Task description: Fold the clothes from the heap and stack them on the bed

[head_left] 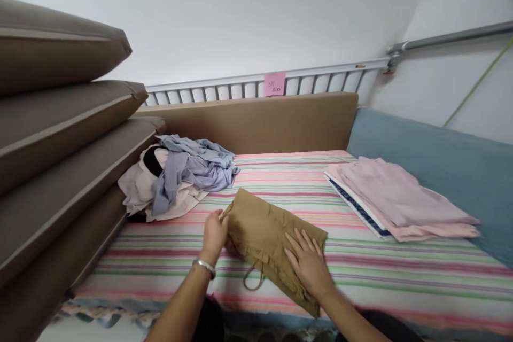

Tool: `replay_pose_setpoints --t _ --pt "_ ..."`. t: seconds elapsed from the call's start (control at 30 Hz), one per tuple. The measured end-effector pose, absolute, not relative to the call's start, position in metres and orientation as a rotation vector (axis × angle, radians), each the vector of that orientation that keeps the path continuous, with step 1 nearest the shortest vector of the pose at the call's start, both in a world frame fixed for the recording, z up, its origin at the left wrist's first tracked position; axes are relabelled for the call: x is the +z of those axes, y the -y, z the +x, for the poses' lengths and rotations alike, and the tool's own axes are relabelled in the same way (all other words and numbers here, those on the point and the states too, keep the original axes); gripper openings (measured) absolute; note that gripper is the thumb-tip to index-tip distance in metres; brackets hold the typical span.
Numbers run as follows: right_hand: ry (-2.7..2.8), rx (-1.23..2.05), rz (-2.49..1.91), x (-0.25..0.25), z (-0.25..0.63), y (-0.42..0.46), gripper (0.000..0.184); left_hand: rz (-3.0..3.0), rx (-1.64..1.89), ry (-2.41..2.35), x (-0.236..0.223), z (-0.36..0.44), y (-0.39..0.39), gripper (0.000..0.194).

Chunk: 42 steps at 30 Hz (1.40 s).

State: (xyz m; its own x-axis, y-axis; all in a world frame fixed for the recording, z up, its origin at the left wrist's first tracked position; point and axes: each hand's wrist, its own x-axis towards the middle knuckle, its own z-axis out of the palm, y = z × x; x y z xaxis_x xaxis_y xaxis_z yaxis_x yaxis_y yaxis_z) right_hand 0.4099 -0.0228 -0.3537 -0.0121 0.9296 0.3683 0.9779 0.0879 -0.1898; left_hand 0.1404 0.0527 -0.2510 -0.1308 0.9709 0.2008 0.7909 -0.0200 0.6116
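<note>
A folded tan garment with a drawstring loop lies on the striped bed sheet near the front edge. My left hand is closed on the garment's left edge; a silver bracelet sits on that wrist. My right hand lies flat on the garment's right part, fingers spread.
A loose heap of lavender, blue and cream clothes lies at the back left. A stack of folded pink and striped clothes rests at the right. Brown cushions are stacked on the left. A blue cover lines the right side.
</note>
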Motion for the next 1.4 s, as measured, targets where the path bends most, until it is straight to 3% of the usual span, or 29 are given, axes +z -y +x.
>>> replay_pose_setpoints --t 0.17,0.4,0.73,1.17,1.23,1.4 --pt "2.013 -0.188 -1.876 -0.355 0.412 0.024 0.046 1.710 0.694 -2.051 -0.271 0.137 -0.099 0.038" --pt "2.051 -0.181 -1.870 -0.353 0.414 0.026 0.045 1.597 0.640 -1.887 -0.283 0.148 -0.108 0.014" --pt "2.032 -0.140 -1.856 -0.351 0.414 0.026 0.044 1.327 0.578 -1.588 -0.288 0.134 -0.122 0.025" --pt "1.932 -0.034 -1.906 -0.330 0.401 0.038 0.041 1.679 0.341 -1.813 -0.297 0.109 -0.128 0.017" --pt "1.800 0.005 -1.888 -0.331 0.403 0.052 0.042 1.736 0.342 -1.853 -0.294 0.108 -0.125 0.022" --pt "1.172 0.288 -1.889 -0.340 0.418 0.088 0.049 1.849 0.402 -1.915 -0.290 0.113 -0.116 0.057"
